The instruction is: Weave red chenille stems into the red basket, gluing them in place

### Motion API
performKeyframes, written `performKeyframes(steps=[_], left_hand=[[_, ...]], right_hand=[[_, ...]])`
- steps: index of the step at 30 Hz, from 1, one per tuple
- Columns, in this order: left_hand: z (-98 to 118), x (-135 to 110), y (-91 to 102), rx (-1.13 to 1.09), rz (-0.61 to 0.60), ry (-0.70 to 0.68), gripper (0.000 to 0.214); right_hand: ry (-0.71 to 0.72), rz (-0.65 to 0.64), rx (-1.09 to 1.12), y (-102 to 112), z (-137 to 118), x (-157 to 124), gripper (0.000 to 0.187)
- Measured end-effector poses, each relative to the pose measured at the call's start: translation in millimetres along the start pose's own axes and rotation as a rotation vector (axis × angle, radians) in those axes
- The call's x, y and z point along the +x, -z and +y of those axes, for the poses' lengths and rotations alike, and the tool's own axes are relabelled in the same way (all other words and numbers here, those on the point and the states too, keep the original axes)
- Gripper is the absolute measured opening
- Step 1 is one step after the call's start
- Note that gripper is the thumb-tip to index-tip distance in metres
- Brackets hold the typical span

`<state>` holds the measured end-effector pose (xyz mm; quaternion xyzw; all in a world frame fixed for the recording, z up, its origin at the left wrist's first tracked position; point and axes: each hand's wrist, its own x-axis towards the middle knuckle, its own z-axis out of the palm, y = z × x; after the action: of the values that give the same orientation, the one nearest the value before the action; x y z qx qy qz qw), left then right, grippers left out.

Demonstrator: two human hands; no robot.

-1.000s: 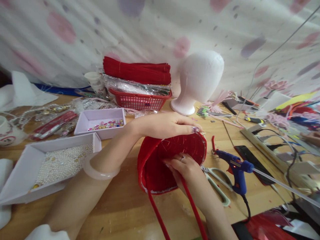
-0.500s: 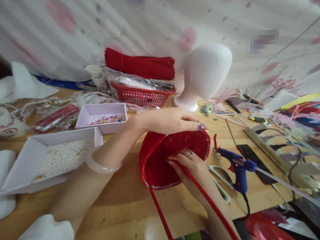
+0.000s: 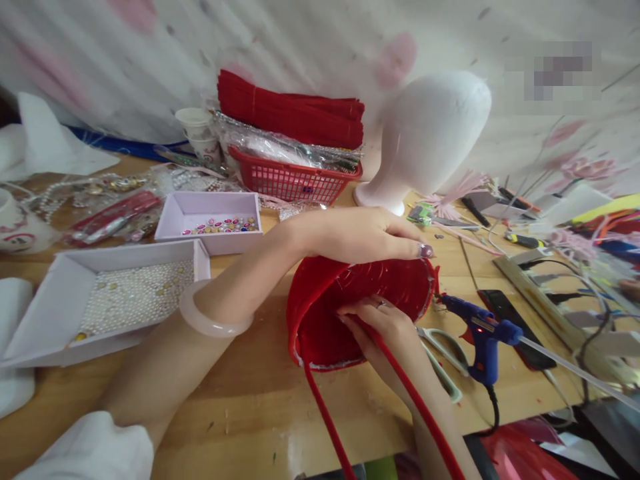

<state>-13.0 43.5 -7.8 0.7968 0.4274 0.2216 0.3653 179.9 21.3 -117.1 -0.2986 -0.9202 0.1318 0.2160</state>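
A red woven cap-shaped piece (image 3: pixel 325 320) made of fuzzy red stems lies on its side on the wooden table (image 3: pixel 240 413), its opening towards me. My left hand (image 3: pixel 360 233) lies over its top rim, fingers curled down onto the edge. My right hand (image 3: pixel 385 327) reaches inside the opening and pinches a long red stem (image 3: pixel 415 407) against the inner wall. A second red stem (image 3: pixel 325 420) trails from the rim towards the table's front edge. A pale bangle (image 3: pixel 210 320) circles my left wrist.
A blue glue gun (image 3: pixel 480 333) and scissors (image 3: pixel 440 360) lie right of the cap. A white foam head (image 3: pixel 430 133) and a red basket (image 3: pixel 295 180) of stems stand behind. Trays of pearls (image 3: pixel 125 300) and coloured gems (image 3: pixel 220 223) sit at left. A phone (image 3: pixel 515 320) lies right.
The view has shifted slightly nearer and to the left. My right hand has drawn the red stem across the cap's inside; my left hand has kept its hold on the rim.
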Motion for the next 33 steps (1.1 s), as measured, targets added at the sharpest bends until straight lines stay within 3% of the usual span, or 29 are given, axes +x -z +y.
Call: performKeyframes(steps=[13,26,33], left_hand=[[2,0,-1.1,0.034,-0.019,-0.020,0.039],[2,1,-2.8,0.055,-0.008,-0.032,0.036],[1,2,-2.4,0.077,-0.009,-0.027,0.036]], right_hand=[[-0.043,0.023,0.088,-1,-4,0,0.018],[-0.073,-0.058,0.090,-3,-2,-1,0.017],[0.048,-0.044,-0.042,14,-2,-7,0.017]])
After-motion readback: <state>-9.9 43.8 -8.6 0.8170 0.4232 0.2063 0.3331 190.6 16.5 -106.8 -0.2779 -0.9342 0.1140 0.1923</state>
